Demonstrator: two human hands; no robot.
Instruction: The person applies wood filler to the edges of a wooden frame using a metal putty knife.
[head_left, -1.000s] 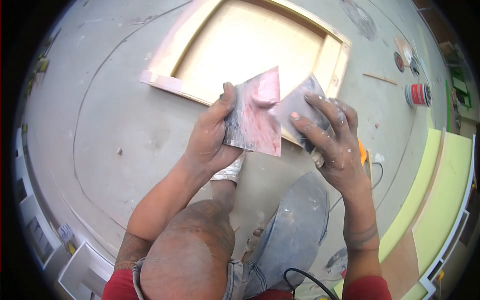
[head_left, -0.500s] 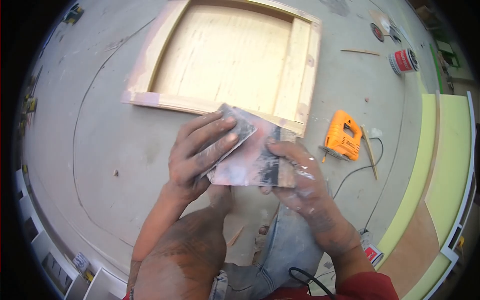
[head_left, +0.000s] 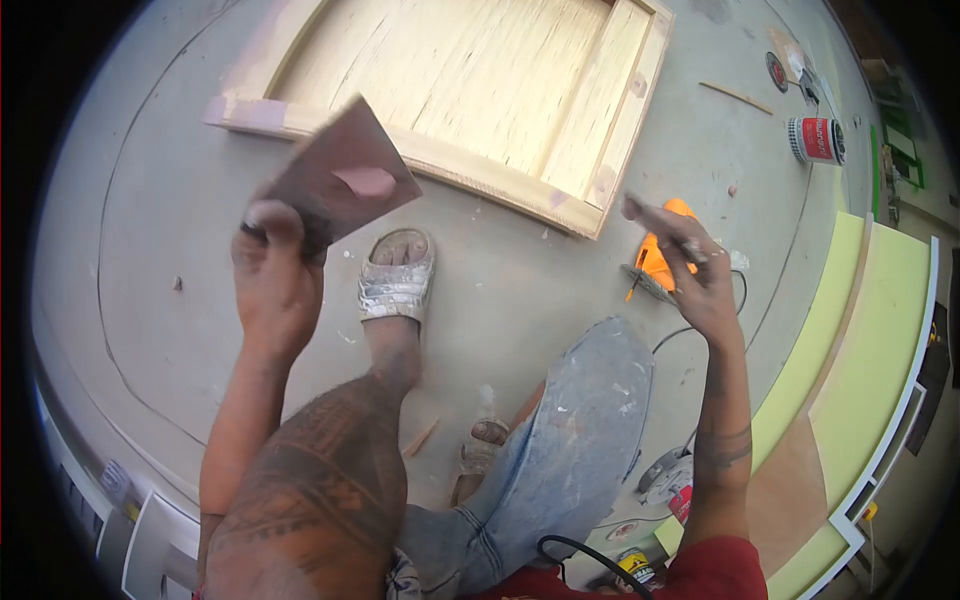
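My left hand (head_left: 275,270) is closed on a flat, square putty scraper (head_left: 345,145), raised and tilted near the front edge of the wooden frame panel (head_left: 440,155). A pink lump of putty (head_left: 370,183) sits on the scraper's face. My right hand (head_left: 700,265) is lifted above the orange jigsaw (head_left: 655,262), partly covering it. Its fingers are stretched out and somewhat blurred, with pale smears on them, and nothing shows between them. The panel lies on the floor with pinkish patches on its corner and rails.
A tin with a red label (head_left: 818,140) stands at the right, near a thin wooden strip (head_left: 735,97). Pale green boards (head_left: 880,300) line the right side. My sandalled foot (head_left: 397,275) is below the panel, and a cord runs from the jigsaw.
My hands have moved apart, left and right. The wide putty-smeared plate has left my right hand. My left hand now shows a scraper with a pink lump. The view has shifted.
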